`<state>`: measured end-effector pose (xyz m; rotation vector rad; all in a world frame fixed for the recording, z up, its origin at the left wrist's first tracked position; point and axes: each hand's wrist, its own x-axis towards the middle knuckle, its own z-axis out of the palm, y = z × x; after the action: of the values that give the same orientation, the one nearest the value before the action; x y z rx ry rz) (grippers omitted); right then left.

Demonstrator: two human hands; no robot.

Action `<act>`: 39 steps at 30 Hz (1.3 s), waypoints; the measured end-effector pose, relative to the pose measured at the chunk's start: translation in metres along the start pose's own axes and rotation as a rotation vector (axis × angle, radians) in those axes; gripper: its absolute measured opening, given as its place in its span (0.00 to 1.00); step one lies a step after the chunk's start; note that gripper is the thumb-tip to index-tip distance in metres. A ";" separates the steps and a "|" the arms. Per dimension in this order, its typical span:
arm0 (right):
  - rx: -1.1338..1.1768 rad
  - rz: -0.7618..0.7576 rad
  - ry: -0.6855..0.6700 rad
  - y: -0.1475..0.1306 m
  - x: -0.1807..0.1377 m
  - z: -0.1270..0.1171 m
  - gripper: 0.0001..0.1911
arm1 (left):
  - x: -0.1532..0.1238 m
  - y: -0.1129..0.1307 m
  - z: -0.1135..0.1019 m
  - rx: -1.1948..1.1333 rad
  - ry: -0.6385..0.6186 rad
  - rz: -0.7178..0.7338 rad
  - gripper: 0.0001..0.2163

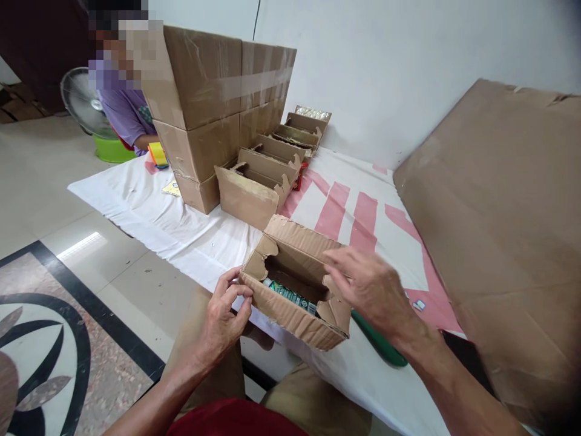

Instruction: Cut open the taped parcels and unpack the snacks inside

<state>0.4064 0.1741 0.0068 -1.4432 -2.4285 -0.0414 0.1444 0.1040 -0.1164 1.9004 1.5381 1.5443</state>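
Observation:
An open cardboard box [295, 324] sits at the near edge of the cloth-covered table. Inside it lies a row of small green packages [290, 295], partly hidden by the front wall. My left hand [227, 312] is closed on the box's left front corner, thumb and fingers at the edge. Slightly blurred, my right hand [365, 278] is over the box's right end, fingers stretched out and a little bent beside the notched end flap [334, 306]. I see nothing held in it. Under my right wrist lies a long dark green object [381, 345].
Several open cardboard boxes [249, 203] stand in a row beyond mine, beside a stack of taped cartons [211, 79]. A large cardboard sheet [508, 212] leans at the right. A person in a purple shirt [120, 109] is behind the stack, near a fan [79, 100].

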 end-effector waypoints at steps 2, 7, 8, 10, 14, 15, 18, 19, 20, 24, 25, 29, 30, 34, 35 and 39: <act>0.048 -0.081 -0.244 -0.020 0.006 0.000 0.13 | 0.000 0.001 0.002 -0.018 0.007 -0.007 0.08; -0.042 -0.107 -0.803 -0.040 0.036 0.034 0.17 | -0.003 0.006 0.003 -0.033 0.016 -0.039 0.07; -0.061 -0.104 -0.852 -0.041 0.041 0.043 0.17 | -0.005 0.007 0.003 -0.036 0.013 -0.047 0.07; -0.063 -0.115 -0.901 -0.042 0.047 0.058 0.17 | -0.007 0.008 0.004 -0.040 0.006 -0.060 0.08; 0.004 -0.157 -0.916 -0.041 0.044 0.072 0.20 | -0.008 0.006 0.006 -0.023 0.006 -0.061 0.08; 0.018 -0.151 -0.900 -0.039 0.042 0.072 0.21 | -0.008 0.005 0.007 -0.015 0.006 -0.064 0.08; 0.027 -0.092 -0.812 -0.035 0.035 0.063 0.20 | -0.006 0.002 0.009 -0.003 -0.031 -0.074 0.09; 0.027 -0.069 -0.770 -0.033 0.033 0.056 0.20 | -0.005 0.001 0.009 -0.005 -0.053 -0.078 0.09; 0.038 -0.044 -0.717 -0.032 0.031 0.049 0.21 | -0.004 0.000 0.010 -0.010 -0.074 -0.082 0.09; 0.219 0.061 -0.456 -0.028 0.022 0.008 0.28 | -0.001 0.003 0.005 -0.016 -0.054 -0.113 0.07; 0.290 0.094 -0.409 -0.027 0.020 -0.002 0.28 | 0.001 0.006 0.002 -0.016 -0.028 -0.117 0.07; 0.673 0.183 -0.298 -0.027 0.008 -0.032 0.30 | 0.009 0.035 -0.014 -0.090 0.062 -0.041 0.06; 0.776 0.179 -0.276 -0.029 0.006 -0.037 0.31 | 0.011 0.045 -0.018 -0.118 0.070 -0.010 0.06; 0.898 0.126 -0.211 -0.042 -0.002 -0.054 0.32 | 0.019 0.080 -0.028 -0.265 0.060 -0.003 0.06; 0.853 0.111 -0.199 -0.046 -0.004 -0.057 0.31 | 0.021 0.086 -0.028 -0.353 0.036 -0.059 0.09; 0.609 0.000 -0.164 -0.067 -0.012 -0.066 0.30 | 0.028 0.099 -0.022 -0.846 -0.133 -0.407 0.38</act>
<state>0.3705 0.1186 0.0751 -1.1910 -2.2642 0.7731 0.1784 0.0773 -0.0208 1.1053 0.8977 1.4904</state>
